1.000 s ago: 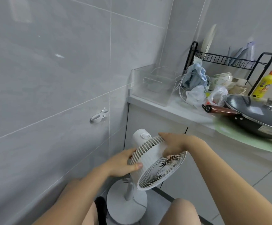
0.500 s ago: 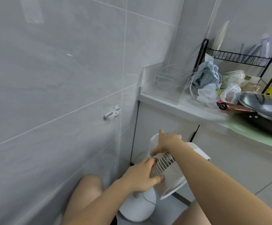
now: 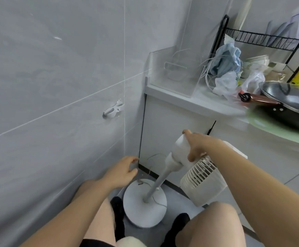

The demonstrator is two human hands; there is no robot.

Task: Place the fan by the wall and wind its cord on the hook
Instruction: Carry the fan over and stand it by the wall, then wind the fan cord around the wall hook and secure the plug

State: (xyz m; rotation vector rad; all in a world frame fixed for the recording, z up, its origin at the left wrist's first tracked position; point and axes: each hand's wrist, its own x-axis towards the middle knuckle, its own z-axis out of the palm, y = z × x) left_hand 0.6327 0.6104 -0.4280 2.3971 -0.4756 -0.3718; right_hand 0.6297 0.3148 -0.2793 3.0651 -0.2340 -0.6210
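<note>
One view only, from your head: the fan [image 3: 184, 168] stands on its round base [image 3: 144, 204] in the corner, just beside the wall [image 3: 56, 86]. Your right hand [image 3: 197, 147] is curled over the motor housing. Your left hand [image 3: 122, 171], fingers loosely curled and holding nothing, is nearer the cord [image 3: 151, 162], which lies ahead and slightly right of it, looping from floor upward. The hook [image 3: 112, 110] sits above that hand.

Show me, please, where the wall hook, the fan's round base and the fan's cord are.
wall hook [image 3: 112, 110], head view, on its white curved arm.
fan's round base [image 3: 141, 213], head view, on the bare front of the disc.
fan's cord [image 3: 151, 162], head view, on the thin loop by the cabinet.
</note>
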